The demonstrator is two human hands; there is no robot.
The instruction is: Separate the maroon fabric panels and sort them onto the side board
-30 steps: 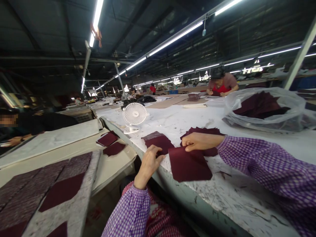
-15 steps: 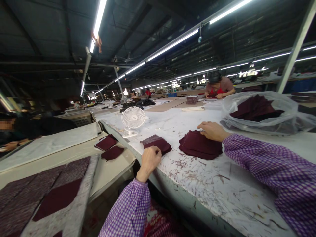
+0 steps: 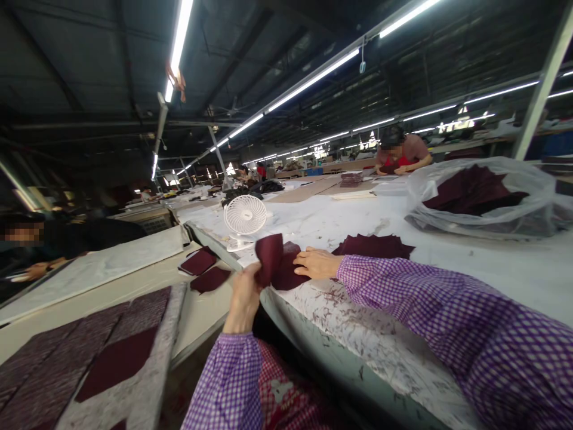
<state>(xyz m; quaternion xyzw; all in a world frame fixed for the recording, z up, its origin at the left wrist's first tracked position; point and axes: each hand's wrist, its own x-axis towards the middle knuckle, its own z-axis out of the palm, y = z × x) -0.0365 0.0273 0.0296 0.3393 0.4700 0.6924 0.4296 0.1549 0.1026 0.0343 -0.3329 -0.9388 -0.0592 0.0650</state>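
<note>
My left hand pinches a maroon fabric piece, which stands bent up at the table's near edge. Beneath and beside it lies a small pile of maroon cut pieces. My right hand rests on the right side of that pile, fingers stretched out and slightly apart. Behind my right sleeve is a larger stack of maroon fabric pieces, its front hidden by the sleeve.
A white clip fan stands behind the small pile. To the right, a clear plastic bag holds more maroon pieces. On the left, a lower table and a board carry maroon pieces. Co-workers sit at the far right and far left.
My right hand has moved left from the larger stack to the small pile. My left hand has shifted left and now lifts a fabric piece upright. The view has turned slightly.
</note>
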